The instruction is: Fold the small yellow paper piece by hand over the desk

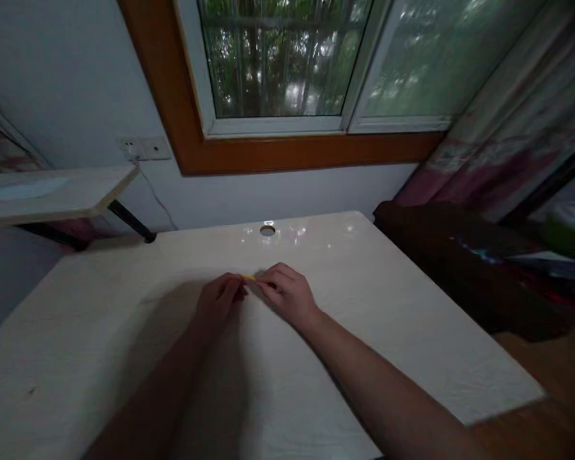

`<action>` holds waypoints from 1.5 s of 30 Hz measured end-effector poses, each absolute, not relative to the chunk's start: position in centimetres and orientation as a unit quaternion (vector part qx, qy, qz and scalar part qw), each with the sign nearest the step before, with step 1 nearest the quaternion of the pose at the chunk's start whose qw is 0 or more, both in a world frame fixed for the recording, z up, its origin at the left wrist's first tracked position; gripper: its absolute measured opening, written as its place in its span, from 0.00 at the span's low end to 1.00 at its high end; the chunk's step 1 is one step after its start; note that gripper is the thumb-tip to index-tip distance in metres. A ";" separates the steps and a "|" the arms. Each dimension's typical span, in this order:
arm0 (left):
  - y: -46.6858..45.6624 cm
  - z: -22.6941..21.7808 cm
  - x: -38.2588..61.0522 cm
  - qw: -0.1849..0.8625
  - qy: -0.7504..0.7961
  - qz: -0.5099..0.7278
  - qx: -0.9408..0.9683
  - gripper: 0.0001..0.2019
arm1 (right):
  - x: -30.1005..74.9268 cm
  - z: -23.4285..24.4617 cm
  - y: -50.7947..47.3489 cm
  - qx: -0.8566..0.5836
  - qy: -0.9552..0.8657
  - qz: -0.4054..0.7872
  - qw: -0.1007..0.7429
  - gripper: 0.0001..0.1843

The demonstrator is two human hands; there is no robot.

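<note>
Both hands met over the middle of the pale worktop (402,306), forearms reaching in from the near edge. The left grip (218,295) lay knuckles-up with its fingers curled inward. The right grip (287,294) faced it, fingers bent and tips pointing toward the left one.

Between the two sets of fingertips sat a small yellow piece (249,278). Only a sliver of it showed, and its shape and kind could not be made out. Each grip was closed on one end of it, with the piece held low, at or just above the worktop surface. Whether it touched the surface could not be told in the dim light.

Directly beyond the grips, a round cable hole (267,230) pierced the worktop near its far edge. Further beyond, a window (278,57) in an orange-brown frame filled the wall. Beyond and to the left of the left grip, a wall socket (145,148) sat above the end of a pale shelf (52,191). Well off to the right of the right grip hung a patterned curtain (498,140).
</note>
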State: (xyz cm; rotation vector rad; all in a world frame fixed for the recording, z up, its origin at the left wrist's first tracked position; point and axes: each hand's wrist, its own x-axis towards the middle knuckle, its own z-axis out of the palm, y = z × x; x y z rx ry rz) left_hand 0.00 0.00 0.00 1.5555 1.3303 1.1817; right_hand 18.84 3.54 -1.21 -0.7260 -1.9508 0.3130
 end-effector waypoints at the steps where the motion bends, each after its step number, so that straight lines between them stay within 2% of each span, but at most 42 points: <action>1: 0.1 -0.1 -0.1 0.385 0.519 0.468 0.603 0.16 | 18.9 -1.2 3.3 -0.287 -0.817 0.128 0.483 0.04; 11: 0.3 -0.3 -0.4 0.416 0.507 0.479 0.584 0.10 | 19.2 -0.9 2.8 -0.249 -0.883 0.080 0.390 0.08; 19: 0.5 -1.0 -0.6 0.409 0.515 0.459 0.597 0.10 | 19.0 -0.7 3.1 -0.286 -0.828 0.205 0.437 0.10; 30: 0.6 -1.5 -0.7 0.364 0.536 0.427 0.630 0.15 | 18.9 -0.9 3.1 -0.286 -0.821 0.260 0.420 0.18; 45: 0.4 -0.8 -0.5 0.359 0.547 0.407 0.637 0.15 | 18.8 -1.2 3.2 -0.285 -0.827 0.281 0.394 0.14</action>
